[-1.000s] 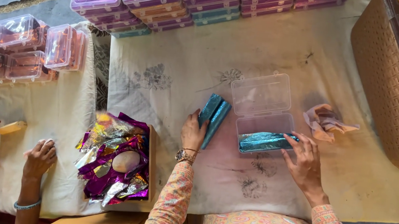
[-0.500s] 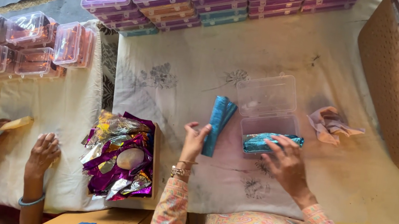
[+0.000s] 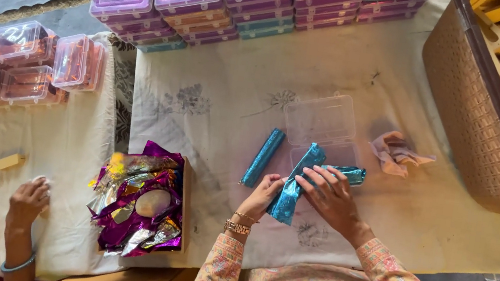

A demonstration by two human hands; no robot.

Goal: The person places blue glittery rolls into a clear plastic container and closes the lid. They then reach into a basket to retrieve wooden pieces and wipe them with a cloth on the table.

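Observation:
My left hand (image 3: 261, 194) and my right hand (image 3: 333, 197) meet on a blue foil-wrapped stick (image 3: 291, 190), which is tilted between them over the white cloth (image 3: 219, 82). The left fingers pinch its lower part. The right fingers press on its upper part. A second blue wrapped stick (image 3: 351, 175) lies just past my right fingers in the open clear plastic box (image 3: 320, 118). A third one (image 3: 263, 157) lies loose on the cloth left of the box.
A brown basket (image 3: 467, 121) of wooden blocks stands at the right, with a crumpled pinkish rag (image 3: 398, 154) beside it. Stacked pink-lidded boxes (image 3: 185, 0) line the far edge. A cardboard box of foil sheets (image 3: 140, 200) sits left. A co-worker's hands (image 3: 30, 199) work at far left.
My left hand has left the cloth and joined my right hand; both now hold one blue wrapped stick in front of the clear box.

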